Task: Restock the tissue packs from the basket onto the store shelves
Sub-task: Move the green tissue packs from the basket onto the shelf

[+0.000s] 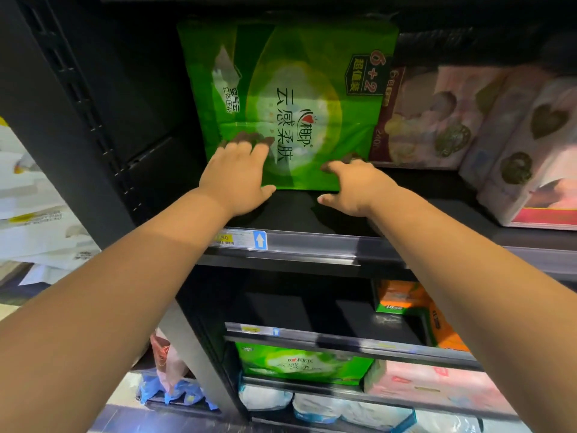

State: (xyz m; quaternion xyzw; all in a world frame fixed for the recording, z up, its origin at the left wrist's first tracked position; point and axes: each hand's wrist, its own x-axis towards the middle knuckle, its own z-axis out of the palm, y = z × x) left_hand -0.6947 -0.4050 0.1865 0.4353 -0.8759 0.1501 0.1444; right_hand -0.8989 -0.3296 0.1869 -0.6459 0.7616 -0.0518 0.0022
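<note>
A large green tissue pack [290, 98] stands upright toward the back of the black upper shelf [312, 220], its print turned sideways. My left hand [237, 179] lies flat against the pack's lower front, fingers spread and pressing on it. My right hand [356, 189] touches the pack's lower right corner with straight fingers, thumb out over the shelf board. Neither hand wraps round the pack. No basket is in view.
Pink tissue packs [437, 117] stand right of the green pack, more [537, 157] nearer the shelf front. A black upright post [78, 145] bounds the left side. A price-tag rail [243, 240] runs along the shelf edge. Lower shelves hold green [299, 364], orange [402, 296] and pink packs.
</note>
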